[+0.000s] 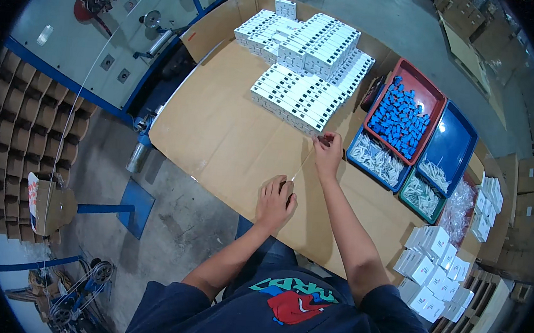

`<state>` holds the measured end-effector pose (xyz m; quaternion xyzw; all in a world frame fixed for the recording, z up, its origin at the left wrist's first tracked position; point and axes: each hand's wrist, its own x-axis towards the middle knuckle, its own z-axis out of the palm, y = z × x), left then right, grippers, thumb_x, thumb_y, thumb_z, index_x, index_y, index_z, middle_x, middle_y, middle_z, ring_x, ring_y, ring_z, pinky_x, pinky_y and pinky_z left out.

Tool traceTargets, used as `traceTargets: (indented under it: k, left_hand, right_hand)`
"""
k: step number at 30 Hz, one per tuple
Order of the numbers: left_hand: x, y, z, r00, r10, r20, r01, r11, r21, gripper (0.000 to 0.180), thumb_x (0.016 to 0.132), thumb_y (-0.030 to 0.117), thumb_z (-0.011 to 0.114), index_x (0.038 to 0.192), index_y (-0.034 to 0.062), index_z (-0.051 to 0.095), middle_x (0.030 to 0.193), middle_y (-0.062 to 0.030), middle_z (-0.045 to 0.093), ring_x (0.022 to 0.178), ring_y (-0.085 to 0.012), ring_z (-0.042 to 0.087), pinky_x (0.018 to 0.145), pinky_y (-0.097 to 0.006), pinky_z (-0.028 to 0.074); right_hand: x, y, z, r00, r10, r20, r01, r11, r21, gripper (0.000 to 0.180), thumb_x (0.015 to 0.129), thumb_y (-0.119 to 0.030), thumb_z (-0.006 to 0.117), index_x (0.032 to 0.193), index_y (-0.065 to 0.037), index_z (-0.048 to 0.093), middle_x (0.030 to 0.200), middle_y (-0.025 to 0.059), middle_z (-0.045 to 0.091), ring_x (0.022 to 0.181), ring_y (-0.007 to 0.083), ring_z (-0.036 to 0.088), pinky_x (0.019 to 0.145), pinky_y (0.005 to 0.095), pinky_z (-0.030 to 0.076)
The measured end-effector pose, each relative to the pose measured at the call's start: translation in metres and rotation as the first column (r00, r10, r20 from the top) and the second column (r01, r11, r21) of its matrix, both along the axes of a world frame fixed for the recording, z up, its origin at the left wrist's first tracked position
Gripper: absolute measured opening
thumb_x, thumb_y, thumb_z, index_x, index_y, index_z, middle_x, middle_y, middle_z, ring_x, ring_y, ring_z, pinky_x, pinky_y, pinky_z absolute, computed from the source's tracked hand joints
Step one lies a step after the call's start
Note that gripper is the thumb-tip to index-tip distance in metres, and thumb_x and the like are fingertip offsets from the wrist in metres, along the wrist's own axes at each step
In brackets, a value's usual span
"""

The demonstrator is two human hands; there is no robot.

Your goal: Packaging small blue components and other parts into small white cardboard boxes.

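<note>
Over the near part of the cardboard-covered table (220,126), my left hand (274,201) is curled, with something small and dark showing by its fingers. Farther up and to the right, my right hand (328,155) pinches a small dark brown piece at its fingertips. Between the two hands runs a thin pale strand (303,165), stretched fairly straight. What kind of thing the dark pieces are cannot be made out. Just beyond my right hand lie rows of small white boxes (296,100) with dark marks, stacked higher toward the back.
Right of my right hand, a red tray (437,98) holds small blue parts. Blue trays (468,128) and a green tray (431,220) hold white pieces. Clear plastic bags (458,211) and stacked white packs (432,277) lie at the right. A blue-edged machine (95,49) stands left.
</note>
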<state>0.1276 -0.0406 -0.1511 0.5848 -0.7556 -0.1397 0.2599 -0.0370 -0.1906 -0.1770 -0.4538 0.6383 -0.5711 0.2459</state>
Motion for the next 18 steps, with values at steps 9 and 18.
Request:
traceTargets:
  k: [9,18]
  left_hand:
    - [0.002,0.001,0.000,1.000,0.005,-0.001,-0.005,1.000,-0.009,0.040,0.089,0.023,0.068,0.124,0.0059,0.061,0.134,-0.0145,0.055,0.130,-0.0332,0.050,0.110,-0.049,0.037]
    - [0.002,0.003,-0.006,1.000,0.001,0.004,-0.001,0.999,-0.051,0.039,0.091,0.026,0.067,0.125,0.0070,0.061,0.136,-0.0129,0.055,0.131,-0.0315,0.050,0.108,-0.047,0.038]
  right_hand:
    - [-0.034,0.147,0.010,0.991,0.123,-0.043,-0.117,0.987,0.114,0.013,0.092,0.003,0.065,0.105,0.000,0.063,0.098,0.0109,0.063,0.085,0.0194,0.065,0.074,0.0296,0.054]
    - [-0.080,0.256,0.043,0.955,0.087,-0.284,-0.025,0.976,0.217,0.015,0.091,0.008,0.058,0.103,0.001,0.064,0.108,0.0130,0.067,0.100,0.0261,0.066,0.087,0.0333,0.053]
